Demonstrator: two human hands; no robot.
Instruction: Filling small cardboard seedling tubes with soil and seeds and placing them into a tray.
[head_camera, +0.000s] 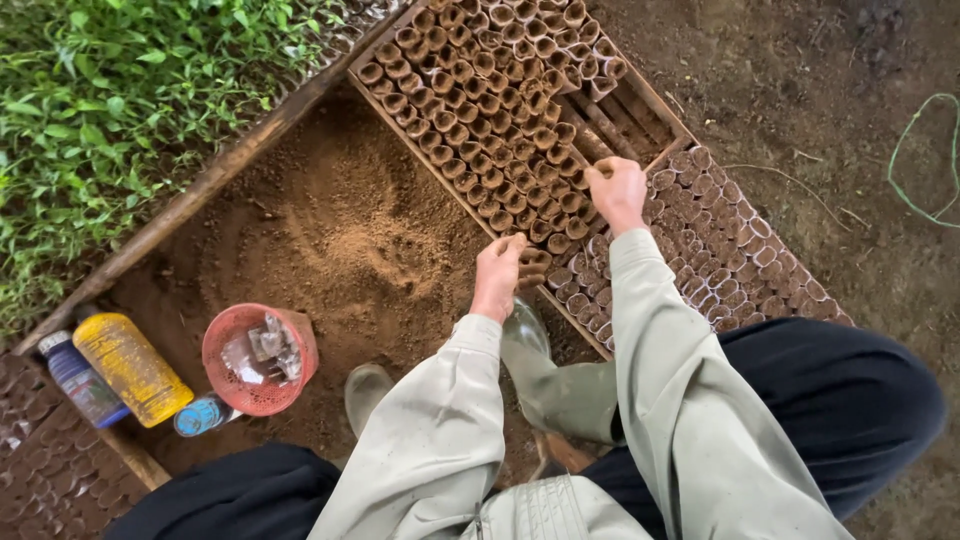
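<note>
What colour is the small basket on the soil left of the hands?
The small basket is red-pink mesh holding clear bits, seen best in the head view.

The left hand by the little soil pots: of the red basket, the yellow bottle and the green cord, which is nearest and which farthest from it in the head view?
From the left hand:
1. Red basket, lower left on the soil, nearest.
2. Yellow bottle, lying farther left beyond the basket.
3. Green cord, far right on the bare ground, farthest.

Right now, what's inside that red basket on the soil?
The red basket holds a few clear, crumpled plastic pieces, showing through its open top. Whatever lies under them, and the basket's bottom, is covered.
</note>
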